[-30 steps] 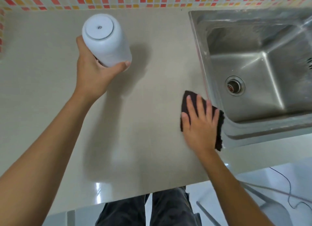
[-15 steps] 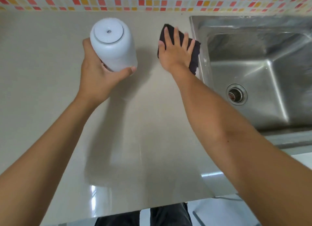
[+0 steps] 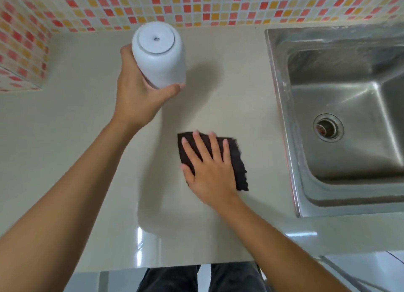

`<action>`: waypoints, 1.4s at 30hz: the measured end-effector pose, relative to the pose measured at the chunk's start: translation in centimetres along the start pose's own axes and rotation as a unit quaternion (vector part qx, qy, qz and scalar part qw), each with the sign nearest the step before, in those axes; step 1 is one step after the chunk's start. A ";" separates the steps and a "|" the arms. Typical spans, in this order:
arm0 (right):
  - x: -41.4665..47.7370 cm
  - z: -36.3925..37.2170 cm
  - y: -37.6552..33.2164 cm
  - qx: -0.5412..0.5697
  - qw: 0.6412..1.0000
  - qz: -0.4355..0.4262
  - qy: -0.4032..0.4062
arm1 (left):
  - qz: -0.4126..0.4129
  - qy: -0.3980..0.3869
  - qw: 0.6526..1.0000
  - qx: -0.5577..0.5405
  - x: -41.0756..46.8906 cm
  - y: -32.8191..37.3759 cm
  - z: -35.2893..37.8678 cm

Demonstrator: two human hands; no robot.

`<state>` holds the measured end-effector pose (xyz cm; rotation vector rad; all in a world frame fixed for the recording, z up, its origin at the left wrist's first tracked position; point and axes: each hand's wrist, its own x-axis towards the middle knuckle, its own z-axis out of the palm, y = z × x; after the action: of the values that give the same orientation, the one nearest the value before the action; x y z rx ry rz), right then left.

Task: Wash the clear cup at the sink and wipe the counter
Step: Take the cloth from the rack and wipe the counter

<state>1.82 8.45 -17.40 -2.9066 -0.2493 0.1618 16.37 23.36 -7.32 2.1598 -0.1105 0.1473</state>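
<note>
Left hand (image 3: 140,95): wrapped round a white container (image 3: 160,55) — left of the sink (image 3: 282,117).
Right hand (image 3: 212,171): fingers spread, flat on a dark cloth (image 3: 238,171) — left of the sink.

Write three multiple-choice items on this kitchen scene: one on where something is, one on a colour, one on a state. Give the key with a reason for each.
1. Where does the cloth lie?
A. In the sink
B. On the counter, left of the sink
C. On the floor

2. What colour is the cloth?
A. Dark brown, almost black
B. Bright yellow
C. White

3. How is the cup held?
A. Standing on the counter, untouched
B. Lying in the sink
C. Gripped in the left hand, above the counter

Key: 1 B, the right hand presses it flat on the counter, clear of the sink rim. 2 A, it shows very dark against the pale surface. 3 C, the left hand wraps its side and its shadow falls apart from it on the counter.
</note>
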 end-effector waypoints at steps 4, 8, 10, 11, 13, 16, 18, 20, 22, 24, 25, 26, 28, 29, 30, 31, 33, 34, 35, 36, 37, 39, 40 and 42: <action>15.0 -2.1 2.9 -0.002 0.996 0.089 0.012 | -0.002 0.027 1.000 0.003 -0.4 -0.1 -1.2; 20.2 -2.3 4.8 -0.006 0.994 0.105 -0.015 | -0.002 0.028 1.000 0.008 -1.9 -1.8 -1.5; 16.0 -1.5 4.1 -0.003 0.995 0.102 0.020 | -0.011 0.027 1.000 -0.001 -2.6 -2.6 -1.1; 12.6 -1.2 3.6 -0.004 0.995 0.097 0.037 | -0.016 0.027 0.999 -0.010 -2.9 -2.9 -0.7; 4.8 -0.7 3.3 -0.009 0.995 0.087 0.038 | -0.030 0.020 0.999 -0.026 -3.3 -3.3 0.2; -4.3 -1.2 6.0 -0.033 0.992 0.121 0.006 | -0.051 -0.002 0.998 -0.040 -3.8 -3.2 2.0; -5.3 -1.9 8.4 -0.060 0.986 0.157 -0.002 | -0.062 -0.016 0.996 -0.054 -4.2 -3.2 3.2; -2.8 -2.5 10.0 -0.075 0.980 0.182 0.005 | -0.070 -0.029 0.995 -0.066 -4.4 -3.0 4.5; 1.5 -3.1 11.0 -0.087 0.976 0.197 0.020 | -0.068 -0.033 0.995 -0.072 -4.4 -2.7 5.7; 6.8 -3.4 12.2 -0.076 0.974 0.213 0.032 | -0.071 -0.031 0.994 -0.073 -4.6 -2.5 6.7; 9.4 -3.7 12.9 -0.066 0.973 0.219 0.032 | -0.071 -0.030 0.994 -0.071 -4.7 -2.4 7.1; 11.9 -3.8 13.4 -0.058 0.972 0.224 0.029 | -0.069 -0.030 0.995 -0.067 -4.9 -2.3 7.5; 15.5 -4.2 14.1 -0.049 0.973 0.226 0.016 | -0.061 -0.029 0.996 -0.057 -5.4 -2.1 7.9; 16.4 -4.2 14.3 -0.049 0.974 0.221 0.013 | -0.057 -0.028 0.996 -0.054 -5.5 -2.1 8.0; 16.7 -4.3 14.6 -0.052 0.975 0.214 0.012 | -0.054 -0.029 0.997 -0.051 -5.7 -2.1 8.1; 16.5 -4.3 14.7 -0.053 0.977 0.206 0.013 | -0.053 -0.031 0.997 -0.047 -5.8 -2.0 8.1; 14.7 -4.0 14.5 -0.051 0.980 0.190 0.015 | -0.056 -0.035 0.997 -0.042 -5.9 -1.9 8.1; 13.3 -3.8 14.2 -0.050 0.982 0.182 0.017 | -0.059 -0.036 0.997 -0.041 -6.0 -1.9 8.1; 11.8 -3.5 13.8 -0.049 0.983 0.177 0.019 | -0.064 -0.038 0.996 -0.040 -6.1 -1.9 8.1; 10.2 -3.3 13.4 -0.047 0.984 0.172 0.019 | -0.069 -0.040 0.996 -0.041 -6.2 -1.8 8.1; 8.6 -3.1 12.9 -0.049 0.985 0.166 0.017 | -0.074 -0.041 0.995 -0.043 -6.3 -1.7 8.0; 5.4 -3.0 12.2 -0.056 0.987 0.153 0.007 | -0.083 -0.043 0.994 -0.051 -6.8 -1.5 8.0; 4.0 -3.0 11.9 -0.059 0.987 0.147 0.000 | -0.092 -0.041 0.993 -0.057 -7.2 -1.3 8.1; 1.4 -3.3 11.3 -0.061 0.989 0.135 -0.016 | -0.121 -0.021 0.991 -0.060 -8.7 -1.0 8.4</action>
<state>5.38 -2.86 -16.92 -3.0509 0.1377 0.2462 8.39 17.17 -14.08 2.0368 0.1163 -0.0431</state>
